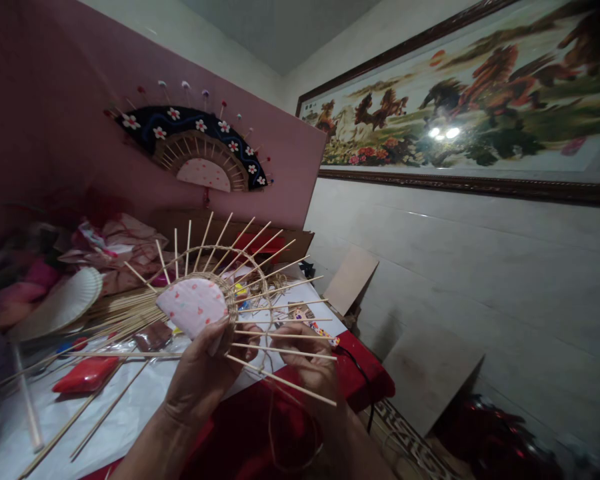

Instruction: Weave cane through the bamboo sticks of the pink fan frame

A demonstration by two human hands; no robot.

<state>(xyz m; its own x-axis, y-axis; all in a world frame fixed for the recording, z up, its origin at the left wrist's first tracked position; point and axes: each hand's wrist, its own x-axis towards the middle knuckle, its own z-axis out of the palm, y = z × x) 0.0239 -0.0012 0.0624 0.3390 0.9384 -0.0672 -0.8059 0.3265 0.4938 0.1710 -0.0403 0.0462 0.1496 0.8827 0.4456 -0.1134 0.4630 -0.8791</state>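
In my left hand is a half-round fan frame, gripped at its lower edge. Its core is covered in pale pink cloth with small red marks and rimmed with rows of woven cord. Thin wooden sticks fan out from that rim. A strand of twine runs in an arc across the sticks, apart from the woven rim. My right hand closes around the twine among the lower sticks, its fingertips partly hidden. A loose tail of twine hangs in a loop below.
A finished decorated fan hangs on the pink panel ahead. On the table lie a red packet, loose sticks, a bundle of sticks and a white pleated fan. Red cloth covers the table's right edge. A framed horse picture hangs at right.
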